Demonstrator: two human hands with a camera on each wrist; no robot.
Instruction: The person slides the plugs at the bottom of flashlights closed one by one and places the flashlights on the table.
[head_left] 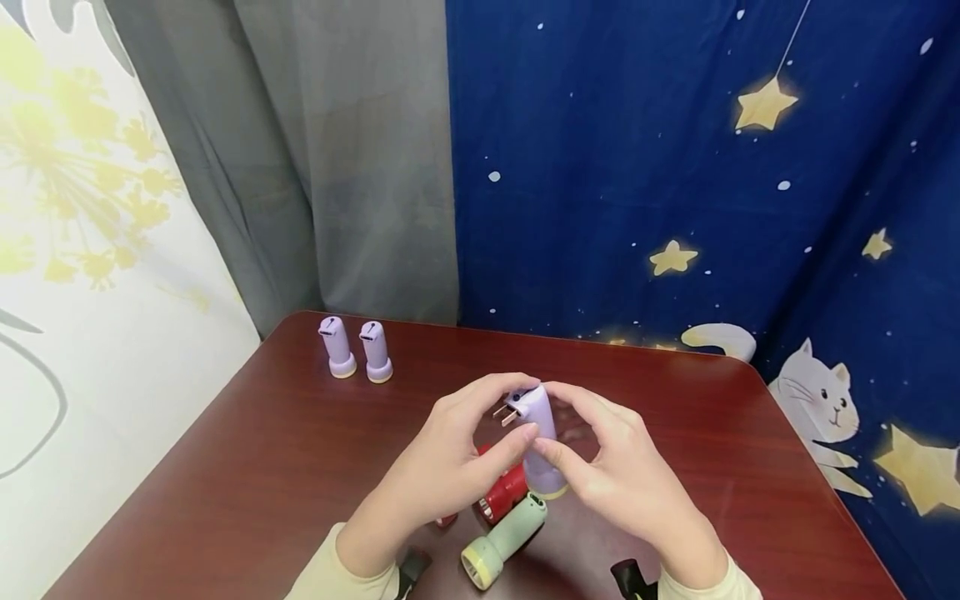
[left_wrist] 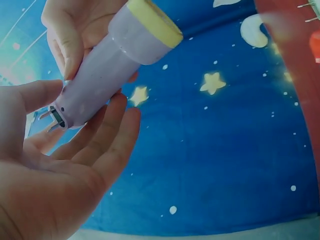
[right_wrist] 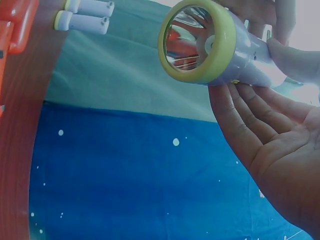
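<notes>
1. Purple torch: the held one point(head_left: 546, 423) is above the table point(head_left: 300, 467), between both hands, lens end down, prongs up.
2. Grip: left hand point(head_left: 442, 446) and right hand point(head_left: 626, 471) both grasp it by thumb and fingers.
3. Count: two more torches point(head_left: 377, 354) standing far left; one green torch point(head_left: 510, 533) lying below; red torches point(head_left: 506, 493) partly hidden, number unclear.

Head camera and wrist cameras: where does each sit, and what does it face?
Head: worn on the head, facing forward and down over the table; left hand, right hand and sleeves show.
Left wrist: on that wrist, facing the held purple flashlight, its prongs visible; both hands show partly.
Right wrist: on that wrist, facing the flashlight's lens; both hands show partly.
Shared: both wrist views show the blue curtain.
</notes>
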